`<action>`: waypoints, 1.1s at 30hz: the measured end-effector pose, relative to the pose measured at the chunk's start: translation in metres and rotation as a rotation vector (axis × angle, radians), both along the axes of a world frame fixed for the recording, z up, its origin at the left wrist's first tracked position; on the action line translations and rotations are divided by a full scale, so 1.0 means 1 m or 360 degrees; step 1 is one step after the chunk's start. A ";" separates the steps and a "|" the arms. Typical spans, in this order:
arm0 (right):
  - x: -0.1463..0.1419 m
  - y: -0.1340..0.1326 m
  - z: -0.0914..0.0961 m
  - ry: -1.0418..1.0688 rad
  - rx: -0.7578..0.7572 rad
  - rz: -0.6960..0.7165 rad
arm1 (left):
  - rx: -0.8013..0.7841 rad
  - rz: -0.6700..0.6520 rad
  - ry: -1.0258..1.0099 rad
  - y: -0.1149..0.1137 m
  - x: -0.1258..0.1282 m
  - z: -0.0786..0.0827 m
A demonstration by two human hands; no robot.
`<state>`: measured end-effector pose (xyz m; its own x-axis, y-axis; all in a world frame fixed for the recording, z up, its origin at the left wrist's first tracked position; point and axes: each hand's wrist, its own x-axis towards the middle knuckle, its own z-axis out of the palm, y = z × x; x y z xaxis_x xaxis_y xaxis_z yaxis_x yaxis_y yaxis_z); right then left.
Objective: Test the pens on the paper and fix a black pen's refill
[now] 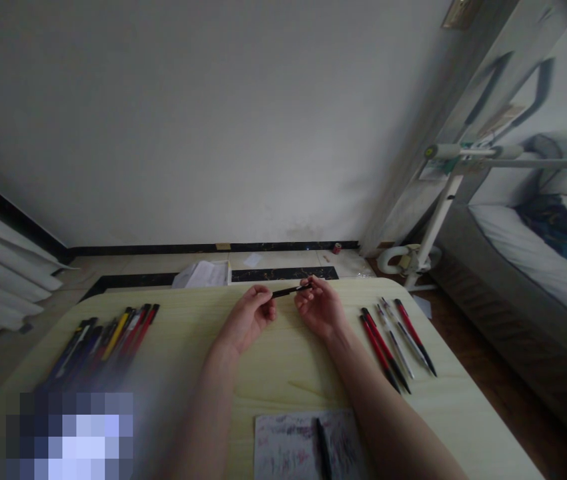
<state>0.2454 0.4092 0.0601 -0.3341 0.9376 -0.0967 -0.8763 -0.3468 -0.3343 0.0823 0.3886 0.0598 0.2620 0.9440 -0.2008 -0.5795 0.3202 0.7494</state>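
A slim black pen is held up between my two hands over the far part of the table. My left hand pinches one end of it between thumb and fingers. The other end is in the fingers of my right hand. Closer to me lies a scribbled sheet of paper with a dark pen resting on it. To the right of my right hand, several red and clear pens are laid side by side.
On the table's left side lies a row of several pens, black, yellow and red. The pale wooden table has its far edge near my hands. Papers sit on the floor beyond. White exercise equipment and a sofa stand right.
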 end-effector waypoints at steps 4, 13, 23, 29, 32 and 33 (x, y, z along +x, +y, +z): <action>-0.001 -0.001 0.000 -0.0016 -0.0010 0.0006 | -0.0025 0.0018 -0.0039 0.001 0.000 -0.001; -0.003 0.000 -0.001 -0.0066 -0.0012 -0.0006 | -0.0077 -0.0025 -0.0047 0.000 0.000 0.000; -0.002 -0.001 -0.001 -0.0012 0.0021 0.0018 | -0.0024 -0.0030 0.0043 -0.001 0.000 0.001; -0.001 0.000 -0.001 0.0005 0.0030 0.0015 | -0.0039 0.0002 0.0024 0.000 0.000 0.001; 0.000 0.000 -0.001 0.0025 0.0018 0.0012 | -0.0043 0.0018 -0.0001 0.000 0.000 0.000; 0.001 0.000 -0.001 0.0033 0.0014 0.0009 | -0.0045 0.0028 -0.0011 0.001 0.000 0.000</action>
